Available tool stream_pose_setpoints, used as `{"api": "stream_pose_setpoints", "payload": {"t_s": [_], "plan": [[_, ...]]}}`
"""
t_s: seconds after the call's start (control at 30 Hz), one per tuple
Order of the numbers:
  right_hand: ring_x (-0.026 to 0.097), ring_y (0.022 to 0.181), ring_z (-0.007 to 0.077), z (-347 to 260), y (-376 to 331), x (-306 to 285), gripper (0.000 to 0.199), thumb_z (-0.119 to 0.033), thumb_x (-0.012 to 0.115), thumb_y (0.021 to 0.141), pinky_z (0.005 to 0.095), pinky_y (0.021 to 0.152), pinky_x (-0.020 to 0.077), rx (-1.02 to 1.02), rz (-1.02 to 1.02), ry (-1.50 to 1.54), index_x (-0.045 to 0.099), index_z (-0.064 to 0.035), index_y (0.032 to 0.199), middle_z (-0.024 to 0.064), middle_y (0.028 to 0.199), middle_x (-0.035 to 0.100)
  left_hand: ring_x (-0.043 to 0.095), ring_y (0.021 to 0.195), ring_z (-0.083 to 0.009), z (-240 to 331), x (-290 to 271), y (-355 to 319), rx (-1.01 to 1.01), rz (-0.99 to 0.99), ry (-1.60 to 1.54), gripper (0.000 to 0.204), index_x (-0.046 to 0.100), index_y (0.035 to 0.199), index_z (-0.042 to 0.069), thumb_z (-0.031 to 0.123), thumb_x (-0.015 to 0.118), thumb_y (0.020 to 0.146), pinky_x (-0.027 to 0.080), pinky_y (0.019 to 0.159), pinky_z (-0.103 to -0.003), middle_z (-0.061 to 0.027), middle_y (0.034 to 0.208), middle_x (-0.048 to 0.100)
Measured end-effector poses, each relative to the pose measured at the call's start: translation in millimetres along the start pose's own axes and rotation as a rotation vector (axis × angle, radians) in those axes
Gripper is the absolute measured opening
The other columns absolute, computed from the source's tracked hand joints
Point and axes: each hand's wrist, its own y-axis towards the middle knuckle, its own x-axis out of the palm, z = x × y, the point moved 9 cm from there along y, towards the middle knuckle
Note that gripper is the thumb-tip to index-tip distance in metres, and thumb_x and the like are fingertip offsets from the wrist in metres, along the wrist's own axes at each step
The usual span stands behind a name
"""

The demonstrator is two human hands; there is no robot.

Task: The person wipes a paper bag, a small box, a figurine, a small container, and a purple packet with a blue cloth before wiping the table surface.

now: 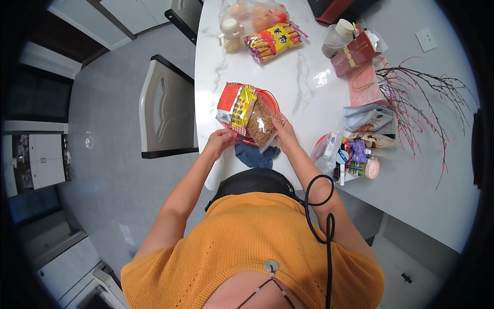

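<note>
Now both hands' grips pinch packets: left hand (220, 140) red-yellow packet (235, 105), right hand (284, 131) clear brown-filled bag (261, 123).

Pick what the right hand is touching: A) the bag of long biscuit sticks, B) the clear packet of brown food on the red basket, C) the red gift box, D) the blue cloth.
B: the right hand rests on the clear packet of brown food lying over the red basket.
</note>
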Motion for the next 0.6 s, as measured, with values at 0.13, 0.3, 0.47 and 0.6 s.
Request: {"api": "stream_pose_setpoints", "payload": {"t_s": [0.13, 0.3, 0.47, 0.6], "plan": [[0.05, 0.098, 0.0133, -16, -11, -10, 0.038, -0.032, 0.039, 0.091, 0.0318, 0.076, 0.0445, 0.005, 0.09, -0.243, 0.043, -0.0134, 0.124, 0.0038, 0.113, 0.051, 0.053, 0.092, -0.0203, -6, -24, 23, 0.011, -0.009, -0.306, 0.021, 0.05, 0.099, 0.001, 0.01, 0.053, 0.08, 0.041, 0.087, -0.035, -0.008, 0.093, 0.056], [0.05, 0.096, 0.0141, -28, -17, -27, 0.033, -0.029, 0.037, 0.092, 0.0339, 0.075, 0.0456, -0.008, 0.182, -0.248, 0.05, -0.0128, 0.118, 0.0033, 0.112, 0.052, 0.051, 0.093, -0.0193, 14, -17, 38, 0.011, 0.001, -0.564, 0.022, 0.051, 0.099, 0.003, 0.019, 0.05, 0.083, 0.04, 0.087, -0.032, -0.0052, 0.094, 0.056], [0.049, 0.098, 0.0147, -29, -25, -31, 0.033, -0.031, 0.036, 0.092, 0.0358, 0.076, 0.0447, -0.037, 0.139, -0.158, 0.052, -0.0133, 0.115, 0.0027, 0.109, 0.053, 0.054, 0.09, -0.0201, 23, -19, 61, 0.01, 0.059, -0.519, 0.025, 0.051, 0.101, 0.004, 0.021, 0.056, 0.083, 0.043, 0.083, -0.032, -0.0064, 0.094, 0.057], [0.052, 0.089, 0.0142, -36, -36, -44, 0.032, -0.025, 0.036, 0.092, 0.0316, 0.07, 0.0495, -0.093, 0.145, -0.044, 0.05, -0.009, 0.115, 0.0047, 0.106, 0.053, 0.055, 0.087, -0.021, 28, -19, 67, 0.048, 0.028, -0.586, 0.018, 0.05, 0.1, 0.002, 0.011, 0.053, 0.084, 0.045, 0.081, -0.034, -0.0086, 0.093, 0.057]]}}
